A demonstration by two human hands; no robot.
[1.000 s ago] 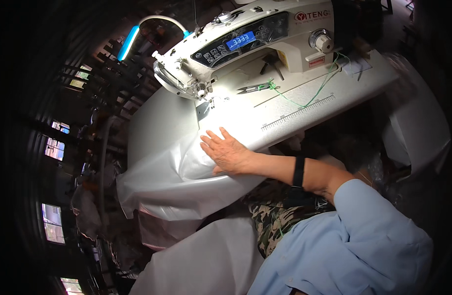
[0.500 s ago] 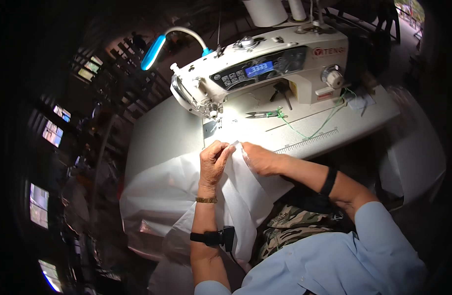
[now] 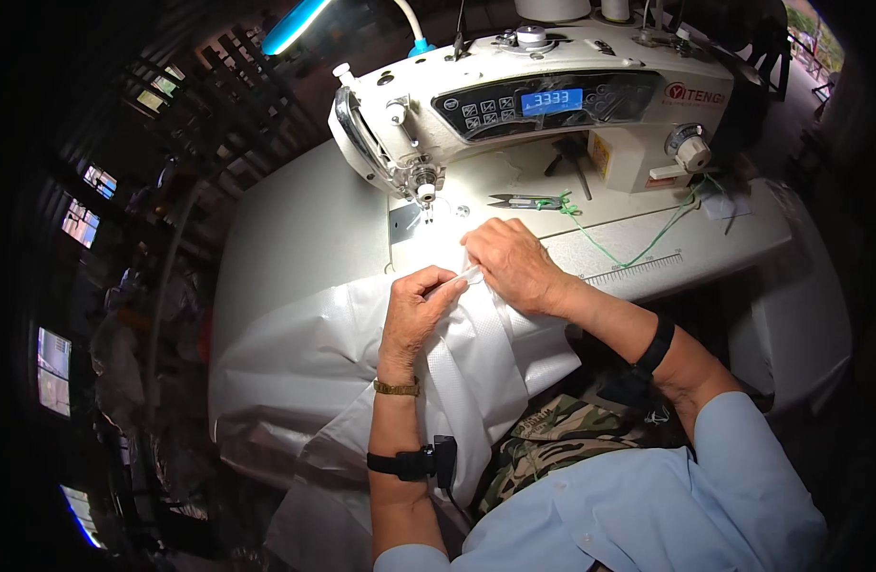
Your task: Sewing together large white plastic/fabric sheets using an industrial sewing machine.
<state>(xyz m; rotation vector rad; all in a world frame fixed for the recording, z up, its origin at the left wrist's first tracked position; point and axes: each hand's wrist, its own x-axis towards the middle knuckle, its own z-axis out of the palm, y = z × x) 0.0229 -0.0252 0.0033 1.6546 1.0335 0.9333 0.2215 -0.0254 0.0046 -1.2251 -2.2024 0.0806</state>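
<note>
White sheet material (image 3: 333, 334) with a woven-textured strip drapes over the table's front edge and hangs toward my lap. My left hand (image 3: 414, 310) pinches the top edge of it between thumb and fingers. Close beside, my right hand (image 3: 514, 262) is closed on the same edge, its fingers curled and partly hidden behind the knuckles. Both hands are just in front of the sewing machine's (image 3: 543, 105) needle and presser foot (image 3: 428, 214), apart from them. The white material bunches into a small fold between my fingertips.
Thread snips (image 3: 524, 202) tied to a green cord (image 3: 628, 262) lie on the table (image 3: 285, 219) right of the needle. A dark-handled tool (image 3: 573, 157) rests under the machine arm. A blue lamp (image 3: 297, 24) shines from above. Thread cones (image 3: 552, 8) stand behind.
My right hand has moved up, its back now turned upward over the material's edge. My left hand still pinches the edge. The view has shifted, so the machine looks closer.
</note>
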